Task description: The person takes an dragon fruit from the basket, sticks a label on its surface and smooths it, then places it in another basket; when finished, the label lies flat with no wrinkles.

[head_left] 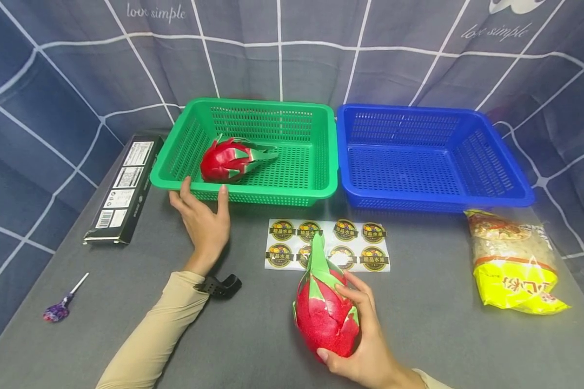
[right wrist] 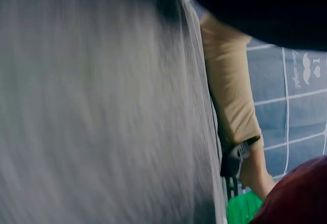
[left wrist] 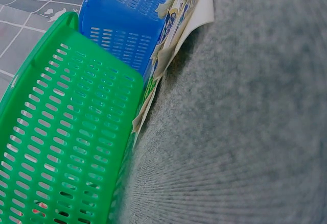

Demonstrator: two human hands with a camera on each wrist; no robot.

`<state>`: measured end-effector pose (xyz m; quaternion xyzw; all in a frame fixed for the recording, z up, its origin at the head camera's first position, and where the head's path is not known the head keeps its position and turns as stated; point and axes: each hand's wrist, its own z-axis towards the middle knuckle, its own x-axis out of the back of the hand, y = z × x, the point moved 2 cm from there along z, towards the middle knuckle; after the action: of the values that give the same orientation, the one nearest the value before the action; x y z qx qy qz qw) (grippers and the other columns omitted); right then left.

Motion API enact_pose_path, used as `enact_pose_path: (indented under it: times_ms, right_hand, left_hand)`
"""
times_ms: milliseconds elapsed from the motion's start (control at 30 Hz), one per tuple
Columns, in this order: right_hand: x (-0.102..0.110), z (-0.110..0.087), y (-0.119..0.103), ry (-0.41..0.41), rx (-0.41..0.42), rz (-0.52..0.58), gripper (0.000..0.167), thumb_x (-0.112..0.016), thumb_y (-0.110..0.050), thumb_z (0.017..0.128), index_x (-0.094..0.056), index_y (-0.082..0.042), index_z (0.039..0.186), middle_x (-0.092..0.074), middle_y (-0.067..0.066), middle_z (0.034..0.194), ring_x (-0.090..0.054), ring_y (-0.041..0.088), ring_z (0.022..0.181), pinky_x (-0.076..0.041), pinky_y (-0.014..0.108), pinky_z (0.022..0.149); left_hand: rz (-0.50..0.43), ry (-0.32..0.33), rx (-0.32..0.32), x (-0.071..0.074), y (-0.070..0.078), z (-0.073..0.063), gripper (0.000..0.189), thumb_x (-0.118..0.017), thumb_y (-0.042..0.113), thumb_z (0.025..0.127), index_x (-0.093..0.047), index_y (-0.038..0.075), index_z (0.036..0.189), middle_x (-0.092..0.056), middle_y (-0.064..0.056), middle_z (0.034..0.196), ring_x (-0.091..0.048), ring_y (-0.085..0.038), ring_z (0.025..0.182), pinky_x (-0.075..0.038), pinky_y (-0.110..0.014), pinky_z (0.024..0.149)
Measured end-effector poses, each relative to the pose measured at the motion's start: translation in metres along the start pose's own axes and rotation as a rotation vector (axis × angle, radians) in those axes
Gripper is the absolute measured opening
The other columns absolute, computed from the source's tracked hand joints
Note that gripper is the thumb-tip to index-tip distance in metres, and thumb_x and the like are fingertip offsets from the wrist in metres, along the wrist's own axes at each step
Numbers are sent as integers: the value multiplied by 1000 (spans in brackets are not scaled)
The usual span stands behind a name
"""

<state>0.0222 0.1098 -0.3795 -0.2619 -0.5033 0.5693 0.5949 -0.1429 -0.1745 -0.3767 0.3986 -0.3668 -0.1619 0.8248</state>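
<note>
Gently support the dragon fruit (head_left: 323,319) your right fingers (head_left: 362,300) grip. Your left fingers (head_left: 188,198), spread, touch the green basket (head_left: 282,192).

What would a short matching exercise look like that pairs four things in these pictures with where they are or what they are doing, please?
Column one
1. Left hand
2. Blue basket
3. Right hand
4. Lollipop

Column two
A. Holding a dragon fruit
B. On the table, nearer the person than the black box
C. At the near rim of the green basket
D. Immediately right of the green basket

Right pairs: 1-C; 2-D; 3-A; 4-B
</note>
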Motion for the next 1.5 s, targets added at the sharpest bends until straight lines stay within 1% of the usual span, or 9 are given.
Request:
enact_pose_path:
  times_ms: [67, 267, 400, 600, 767, 1000, 1267, 1400, 1500]
  right_hand:
    - [-2, -3, 0, -10, -37, -22, 85, -80, -11, 53, -39, -4, 128, -25, 17, 139, -32, 8, 122, -54, 26, 74]
    - [-7, -8, 0, -9, -50, -87, 82, -81, -15, 53, -41, -6, 125, -25, 16, 139, -32, 8, 121, -54, 26, 73]
    - [-10, -9, -3, -52, -83, -138, 82, -82, -25, 57, -40, -11, 125, -22, 11, 141, -28, 7, 122, -54, 25, 71]
    - [-11, -7, -8, -98, -64, -282, 80, -81, -37, 60, -40, -17, 126, -20, 11, 143, -30, 15, 122, -55, 28, 71]
    - [-8, -7, -10, -110, -107, -396, 88, -80, -49, 58, -37, -24, 130, -22, 7, 144, -35, 17, 121, -54, 32, 72]
    - [-6, -5, -9, -155, -113, -368, 96, -80, -45, 58, -31, -23, 138, -18, 7, 146, -32, 19, 124, -54, 32, 73]
    - [-5, -3, -9, -186, -110, -348, 95, -78, -43, 62, -27, -22, 140, -16, 7, 147, -25, 19, 127, -54, 31, 74]
    - [-2, -2, -8, -178, -74, -346, 94, -76, -43, 64, -28, -19, 140, -17, 8, 146, -25, 18, 126, -54, 31, 75]
    - [-1, -1, -9, -158, -32, -344, 93, -75, -42, 64, -29, -15, 140, -19, 10, 146, -26, 18, 126, -54, 32, 77]
  left_hand:
    - [-3, -2, 0, -1, 0, 0, 74, -50, 54, 84, -19, 14, 139, -6, -23, 144, -26, -38, 132, -25, -50, 106]
    - [7, 2, -6, -1, 1, -1, 75, -50, 55, 84, -20, 14, 139, -8, -23, 144, -28, -38, 131, -26, -49, 106]
    - [6, 2, -12, -1, 1, -1, 75, -50, 55, 83, -20, 14, 138, -8, -22, 144, -28, -38, 131, -26, -49, 107]
    - [7, -4, 0, -2, 0, 0, 74, -50, 55, 83, -20, 16, 139, -7, -22, 145, -26, -38, 132, -25, -49, 107]
    - [-6, -4, 1, -2, 0, 0, 74, -50, 54, 84, -20, 14, 139, -6, -23, 144, -25, -38, 132, -24, -50, 107]
    - [-69, -25, 1, -2, 1, -2, 74, -50, 51, 86, -15, 15, 140, -2, -20, 144, -13, -31, 137, -20, -46, 110]
    - [-132, -59, 48, -3, 7, -6, 78, -49, 49, 87, -6, 18, 144, -1, -15, 146, -2, -23, 139, -13, -42, 114]
    - [-168, -106, 49, -2, 17, -18, 80, -51, 45, 87, -3, 17, 145, 1, -15, 147, 1, -23, 139, -10, -45, 113]
    - [-172, -148, 18, -3, 27, -32, 79, -55, 40, 86, -6, 17, 144, 1, -18, 147, -2, -27, 139, -11, -49, 112]
